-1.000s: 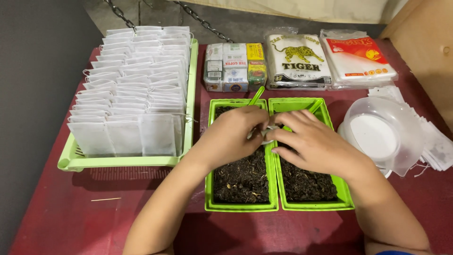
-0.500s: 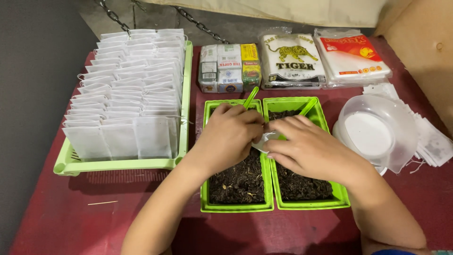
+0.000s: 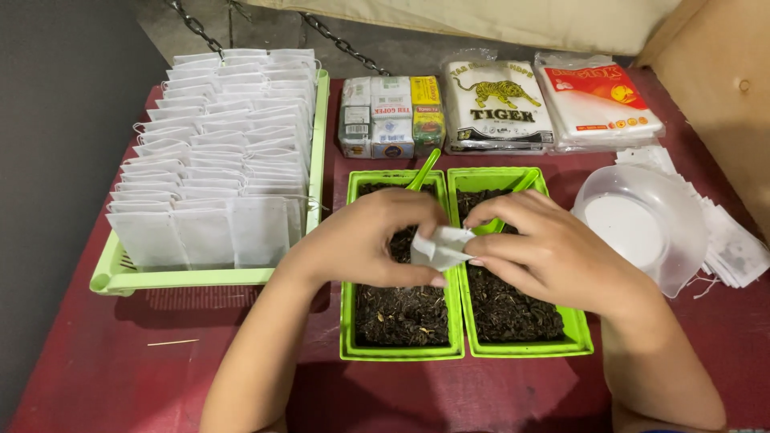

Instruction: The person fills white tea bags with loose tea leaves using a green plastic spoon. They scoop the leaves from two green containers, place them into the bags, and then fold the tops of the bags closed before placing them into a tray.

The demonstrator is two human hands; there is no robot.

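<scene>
Tea bag (image 3: 437,247), crumpled white paper, pinched between both hands (image 3: 449,252), seemingly empty, above dark loose tea (image 3: 401,309).

Left hand (image 3: 373,240) and right hand (image 3: 545,252) meet at centre, fingers curled, each grip pinched closed.

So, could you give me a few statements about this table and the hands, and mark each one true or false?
1. Both hands, left hand and right hand, hold one small white paper pouch between them. True.
2. The two small green trays hold white powder. False: they hold dark loose leaves.
3. The big green tray on the left is packed with rows of white pouches. True.
4. The clear plastic bowl stands left of the hands. False: it stands to their right.
5. A green scoop leans in the left small tray. True.
</scene>
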